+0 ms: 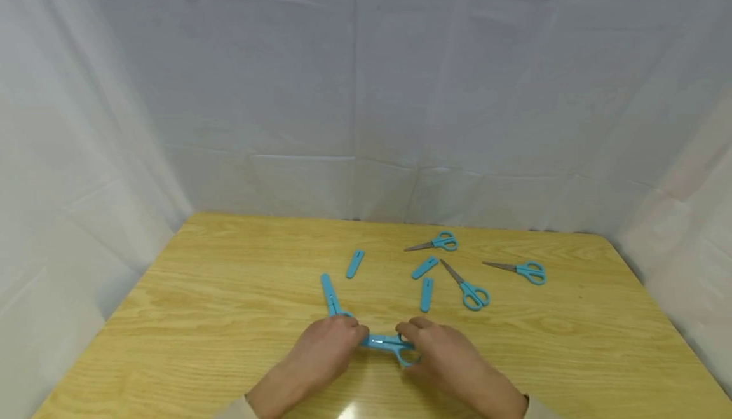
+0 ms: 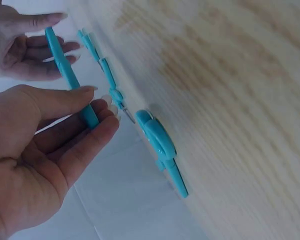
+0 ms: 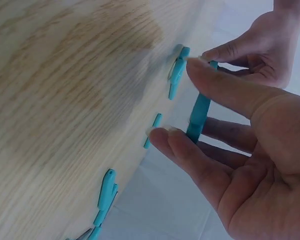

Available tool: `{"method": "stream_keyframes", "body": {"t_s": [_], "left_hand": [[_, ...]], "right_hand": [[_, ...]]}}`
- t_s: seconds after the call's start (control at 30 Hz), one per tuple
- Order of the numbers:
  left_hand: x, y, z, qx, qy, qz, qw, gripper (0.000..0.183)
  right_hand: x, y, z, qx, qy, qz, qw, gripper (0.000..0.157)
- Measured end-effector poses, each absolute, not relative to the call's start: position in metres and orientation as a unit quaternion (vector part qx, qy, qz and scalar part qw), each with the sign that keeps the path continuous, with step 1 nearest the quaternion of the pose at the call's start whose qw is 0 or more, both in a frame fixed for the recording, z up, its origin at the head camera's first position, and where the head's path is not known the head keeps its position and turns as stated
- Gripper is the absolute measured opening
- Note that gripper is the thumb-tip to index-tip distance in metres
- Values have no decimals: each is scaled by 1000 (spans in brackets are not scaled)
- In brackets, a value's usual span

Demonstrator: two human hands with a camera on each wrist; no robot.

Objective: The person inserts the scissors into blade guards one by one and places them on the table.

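Between both hands, close over the front of the table, is a pair of light-blue scissors [image 1: 384, 343] with a blue cap over its blades. My left hand [image 1: 328, 349] pinches the capped end between thumb and fingers, as the left wrist view shows with the scissors [image 2: 69, 75] edge-on. At the handle loops, my right hand [image 1: 448, 355] holds on with thumb on one side and fingers on the other; its fingers hide part of the loops. Another capped pair of scissors [image 1: 330, 293] lies just beyond my left hand, its handles partly covered by that hand.
Three uncapped scissors lie to the right: one at the back [image 1: 439, 243], one nearer [image 1: 469, 290], one farthest right [image 1: 523, 270]. Loose blue caps are a left cap [image 1: 355, 264], a tilted cap [image 1: 425, 267] and a nearer cap [image 1: 426, 295]. White cloth [image 1: 354, 88] surrounds the wooden table [image 1: 229, 279].
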State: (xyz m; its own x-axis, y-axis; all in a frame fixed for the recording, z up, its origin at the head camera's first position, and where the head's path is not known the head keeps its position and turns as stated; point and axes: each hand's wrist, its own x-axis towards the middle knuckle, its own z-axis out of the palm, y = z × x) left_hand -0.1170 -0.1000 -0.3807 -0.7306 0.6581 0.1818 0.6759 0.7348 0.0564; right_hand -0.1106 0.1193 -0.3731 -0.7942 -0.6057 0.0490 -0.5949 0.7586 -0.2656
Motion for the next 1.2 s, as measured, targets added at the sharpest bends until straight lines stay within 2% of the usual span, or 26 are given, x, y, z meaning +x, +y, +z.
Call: {"method": "stream_keyframes", "body": {"t_s": [0.17,0.57,0.9,1.2], "left_hand": [[-118,-107,-378,-363,-927,-66,75,20],[-119,-127,-378,-370,-917,-96,113,16],[-126,-154,-383,-352,-919,-123,126,23],[-124,-181,-378,-301,-938,-90,147,44]], "right_hand": [[-110,117,-372,-319,938,-128,34,54],[-113,103,-373,-367,920,-138,-22,49],[-121,72,-374,-370,919,-134,-31,51],[-130,45,-378,-361,921,-144,-23,54]]}}
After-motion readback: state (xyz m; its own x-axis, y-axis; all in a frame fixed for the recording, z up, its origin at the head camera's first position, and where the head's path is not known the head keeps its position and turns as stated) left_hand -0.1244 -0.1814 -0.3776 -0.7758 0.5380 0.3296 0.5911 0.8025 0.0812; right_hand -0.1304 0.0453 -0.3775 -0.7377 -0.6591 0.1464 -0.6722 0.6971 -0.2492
